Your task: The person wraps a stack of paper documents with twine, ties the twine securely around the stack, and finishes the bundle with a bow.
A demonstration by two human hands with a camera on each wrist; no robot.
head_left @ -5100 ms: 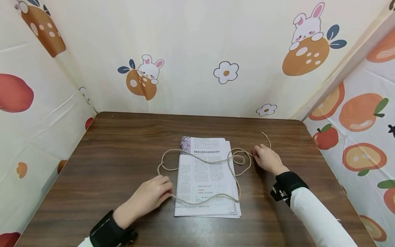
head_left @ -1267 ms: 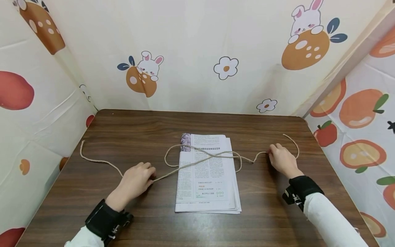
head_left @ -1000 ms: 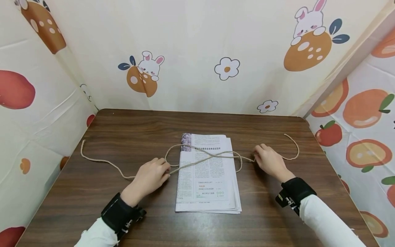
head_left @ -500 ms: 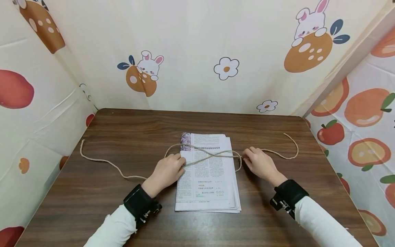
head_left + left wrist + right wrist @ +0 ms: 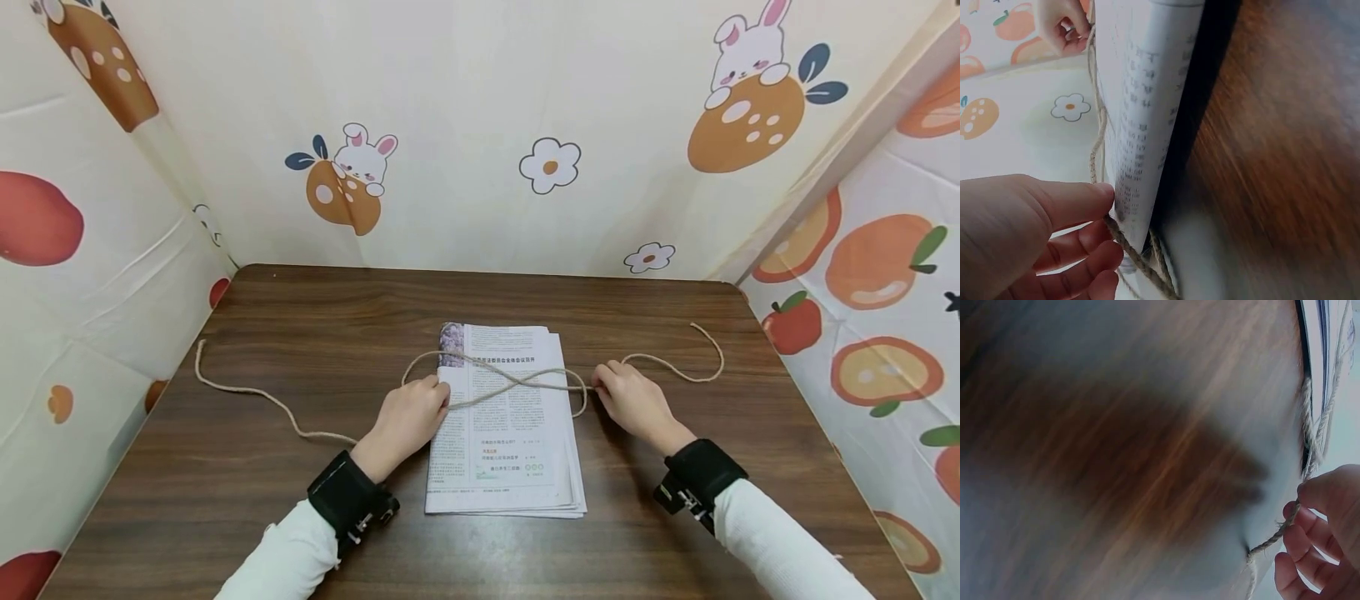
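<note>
A folded stack of newspaper (image 5: 498, 454) lies on the table, with thin beige rope (image 5: 491, 393) running across its upper half. Two strands cross each other near the middle of the sheet and loop out past both side edges. My left hand (image 5: 408, 421) is at the paper's left edge. In the left wrist view its thumb and index finger pinch the rope (image 5: 1124, 240) right beside the folded edge. Just off the right edge, my right hand (image 5: 636, 404) pinches the other strand; the right wrist view shows this rope (image 5: 1291, 515) between thumb and fingertips.
The brown wooden table (image 5: 322, 317) has its back edge against a pale printed curtain (image 5: 465, 200). One loose rope tail (image 5: 258, 393) stretches left across the wood, another tail (image 5: 686, 377) curves off to the right. Black straps circle both wrists.
Earlier a strand lay over the newspaper's lower part; now the strands cross higher up. Both hands have slid inward along the rope from wide apart to the paper's edges, leaving tails behind them.
</note>
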